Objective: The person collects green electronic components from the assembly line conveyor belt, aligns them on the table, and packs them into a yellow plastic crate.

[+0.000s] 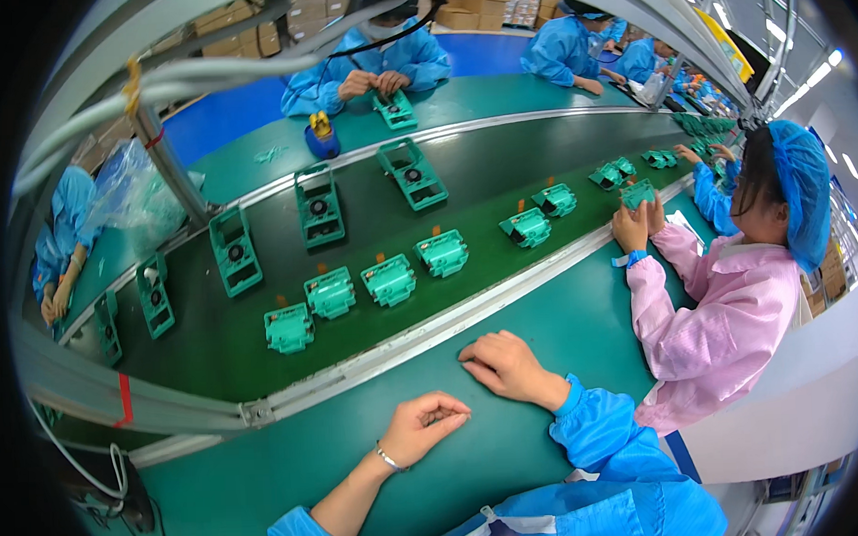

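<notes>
My left hand (423, 429), with a thin bracelet at the wrist, rests on the green worktable (331, 451) with its fingers loosely curled together; nothing shows in it. To its right, my right hand (510, 367) lies palm down near the belt's metal rail (422, 327). Its fingers are bent in and I see nothing held. Beyond the rail, the nearest things are teal plastic housings (389, 280) in a row on the dark green conveyor belt (366, 350). Farther over on the belt lie longer teal frames (319, 208), each with a round black part.
At right, a co-worker in pink (714, 305) holds a teal housing (637, 194). Across the belt, a person in blue (370, 62) handles another teal frame (395, 110) beside a blue-and-yellow bottle (321, 137). Metal posts (165, 164) and a lower-left frame bar (169, 402) border the belt.
</notes>
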Available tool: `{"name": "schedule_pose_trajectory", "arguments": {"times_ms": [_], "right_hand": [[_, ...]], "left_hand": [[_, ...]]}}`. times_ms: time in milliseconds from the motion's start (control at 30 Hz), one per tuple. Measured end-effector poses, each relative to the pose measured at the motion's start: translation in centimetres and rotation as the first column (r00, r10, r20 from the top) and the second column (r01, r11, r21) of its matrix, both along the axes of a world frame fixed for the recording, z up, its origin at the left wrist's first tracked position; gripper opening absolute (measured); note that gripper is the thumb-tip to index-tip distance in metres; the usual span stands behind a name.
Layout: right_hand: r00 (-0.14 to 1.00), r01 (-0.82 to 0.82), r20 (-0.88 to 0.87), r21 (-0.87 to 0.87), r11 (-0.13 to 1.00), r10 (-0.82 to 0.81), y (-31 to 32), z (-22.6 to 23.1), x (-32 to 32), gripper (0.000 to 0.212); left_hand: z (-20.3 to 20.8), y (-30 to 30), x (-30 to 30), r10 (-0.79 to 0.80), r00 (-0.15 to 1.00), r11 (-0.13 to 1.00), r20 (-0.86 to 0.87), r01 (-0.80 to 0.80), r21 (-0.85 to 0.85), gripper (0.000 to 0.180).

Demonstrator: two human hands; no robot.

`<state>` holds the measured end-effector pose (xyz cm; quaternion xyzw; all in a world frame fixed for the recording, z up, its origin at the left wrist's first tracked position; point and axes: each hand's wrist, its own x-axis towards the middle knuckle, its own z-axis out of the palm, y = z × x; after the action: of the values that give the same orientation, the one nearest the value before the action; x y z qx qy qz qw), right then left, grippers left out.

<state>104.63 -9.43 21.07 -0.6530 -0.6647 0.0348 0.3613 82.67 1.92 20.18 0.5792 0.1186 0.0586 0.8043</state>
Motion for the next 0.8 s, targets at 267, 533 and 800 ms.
{"name": "schedule_pose_trajectory", "arguments": {"times_ms": [267, 533, 800], "right_hand": [[0.94, 0.143, -0.304, -0.059, 0.988, -0.154, 0.5, -0.8, 1.3, 0.025], [0.901, 0.338, -0.322, 0.1, 0.936, -0.291, 3.9, -2.4, 5.0, 0.076], [0.896, 0.432, -0.178, 0.144, 0.89, -0.407, 7.6, -1.1, 6.5, 0.105]], "left_hand": [[-0.4, 0.3, 0.9, 0.02, 0.999, 0.999, 0.044, -0.021, 0.036, 0.017], [2.2, 6.9, 0.1, 0.407, 0.742, 0.313, 0.532, -0.661, 0.682, 0.02], [-0.3, 14.2, -3.5, 0.746, 0.531, -0.118, 0.402, -0.489, 0.864, 0.083]]}}
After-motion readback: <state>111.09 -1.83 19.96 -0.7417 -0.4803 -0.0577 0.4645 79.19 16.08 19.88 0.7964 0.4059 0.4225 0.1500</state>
